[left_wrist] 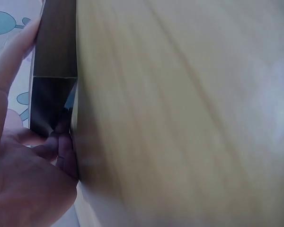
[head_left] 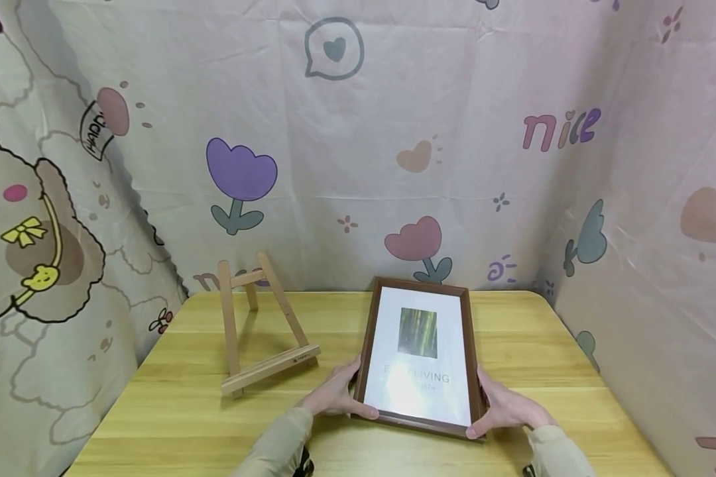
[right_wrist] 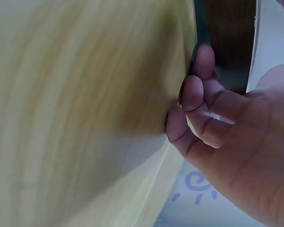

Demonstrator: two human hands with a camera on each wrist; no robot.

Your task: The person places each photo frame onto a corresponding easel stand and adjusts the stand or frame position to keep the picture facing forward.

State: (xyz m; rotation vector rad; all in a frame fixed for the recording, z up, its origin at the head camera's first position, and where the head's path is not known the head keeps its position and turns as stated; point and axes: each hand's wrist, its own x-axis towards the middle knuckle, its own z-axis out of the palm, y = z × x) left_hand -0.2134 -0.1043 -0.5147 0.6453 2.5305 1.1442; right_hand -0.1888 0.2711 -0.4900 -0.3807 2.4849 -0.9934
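A brown picture frame (head_left: 419, 391) lies tilted a little on the table, its white sheet bearing a small green picture and printed lettering. My left hand (head_left: 334, 392) grips its near left corner, thumb on the front edge. At the near right corner my right hand (head_left: 507, 405) holds it too, thumb over the edge. In the left wrist view, curled fingers (left_wrist: 64, 153) reach beneath the dark side of the frame (left_wrist: 57, 42). The right wrist view has fingertips (right_wrist: 193, 92) tucked under the frame's side (right_wrist: 229, 30), close to the tabletop.
To the left of the picture frame stands a small wooden easel (head_left: 271, 368), its ledge facing me at an angle. The light wood table (head_left: 173, 404) ends at a back edge against a patterned curtain (head_left: 334, 165), which also hangs along both sides.
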